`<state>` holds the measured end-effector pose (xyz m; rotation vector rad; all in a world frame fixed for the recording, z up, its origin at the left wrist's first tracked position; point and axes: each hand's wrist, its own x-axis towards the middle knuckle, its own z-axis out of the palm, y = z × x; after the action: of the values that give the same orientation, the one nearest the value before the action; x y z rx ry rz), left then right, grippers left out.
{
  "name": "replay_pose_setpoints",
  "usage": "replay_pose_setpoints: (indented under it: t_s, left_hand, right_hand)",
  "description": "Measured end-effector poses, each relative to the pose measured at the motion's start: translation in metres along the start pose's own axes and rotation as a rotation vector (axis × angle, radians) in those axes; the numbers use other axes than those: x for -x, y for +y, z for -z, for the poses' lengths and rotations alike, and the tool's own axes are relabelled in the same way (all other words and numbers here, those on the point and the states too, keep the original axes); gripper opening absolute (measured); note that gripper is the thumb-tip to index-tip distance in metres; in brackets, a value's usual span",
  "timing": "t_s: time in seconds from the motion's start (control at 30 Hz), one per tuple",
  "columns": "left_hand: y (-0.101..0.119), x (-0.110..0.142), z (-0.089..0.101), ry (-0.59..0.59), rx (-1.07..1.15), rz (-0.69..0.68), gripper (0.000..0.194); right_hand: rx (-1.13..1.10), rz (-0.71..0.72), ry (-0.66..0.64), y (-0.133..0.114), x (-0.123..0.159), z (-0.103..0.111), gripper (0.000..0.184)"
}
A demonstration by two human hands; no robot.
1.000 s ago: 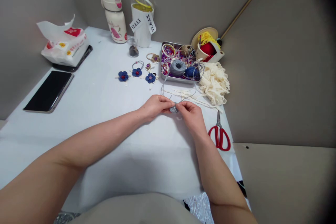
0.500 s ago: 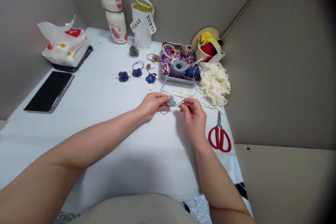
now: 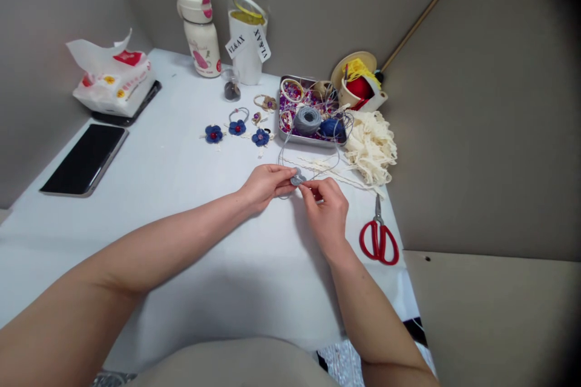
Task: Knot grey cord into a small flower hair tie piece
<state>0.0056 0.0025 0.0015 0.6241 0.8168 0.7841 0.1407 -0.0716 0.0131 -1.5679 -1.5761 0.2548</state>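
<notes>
A small grey flower made of cord (image 3: 297, 178) is pinched between the thumb and fingers of my left hand (image 3: 265, 187), just above the table. My right hand (image 3: 327, 208) meets the flower's right edge with thumb and forefinger pressed together. Grey cord (image 3: 338, 160) loops down to those right fingertips from a grey cord ball (image 3: 307, 119) in a metal tin (image 3: 313, 140). Whether a fine tool is also between the right fingers is hidden. Blue flowers with red or pink centres, one of them a blue flower (image 3: 260, 137), lie beyond my left hand.
Red-handled scissors (image 3: 379, 242) lie right of my right hand, below a heap of cream lace (image 3: 371, 145). A cup with yarn (image 3: 348, 97) stands behind. Farther left are a bottle (image 3: 202, 42), a white container (image 3: 245, 66), a phone (image 3: 84, 160) and a tissue pack (image 3: 115, 87).
My right hand has moved left, so its fingertips now meet the grey flower's edge. My left hand keeps holding the flower in nearly the same spot.
</notes>
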Motion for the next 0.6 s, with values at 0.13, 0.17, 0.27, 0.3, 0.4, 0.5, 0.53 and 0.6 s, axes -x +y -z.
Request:
replay_pose_setpoints:
  t_s: [0.13,0.17,0.27,0.3,0.4,0.5,0.53,0.6]
  left_hand:
    - [0.0012,-0.0008,0.0021,-0.067,0.026,0.023,0.018]
    - [0.0013,-0.0008,0.0024,-0.079,0.023,0.024,0.018]
    - [0.0010,-0.0003,0.0027,-0.097,0.012,0.025,0.019]
    - [0.0010,-0.0001,0.0027,-0.099,0.010,0.026,0.019]
    - [0.0015,0.0006,0.0024,-0.104,0.009,0.028,0.020]
    - [0.0029,0.0016,0.0014,-0.113,0.007,0.038,0.020]
    - [0.0034,0.0019,0.0010,-0.114,0.005,0.041,0.020]
    - [0.0043,0.0025,0.0002,-0.114,0.003,0.043,0.020]
  right_hand:
    - [-0.023,0.012,0.046,0.0003,-0.0006,0.0041,0.010]
    - [-0.027,0.010,0.056,0.0005,-0.0005,0.0049,0.010]
    - [-0.027,-0.004,0.052,0.0012,-0.0002,0.0059,0.011]
    - [-0.026,-0.007,0.044,0.0012,-0.0001,0.0060,0.011]
    - [-0.023,-0.002,0.034,0.0006,-0.0002,0.0063,0.011]
    - [-0.016,0.004,0.036,-0.0003,-0.0001,0.0069,0.010]
    - [-0.015,0.003,0.033,-0.0004,0.0001,0.0071,0.011]
    - [-0.013,-0.003,0.029,-0.0003,0.0005,0.0072,0.011]
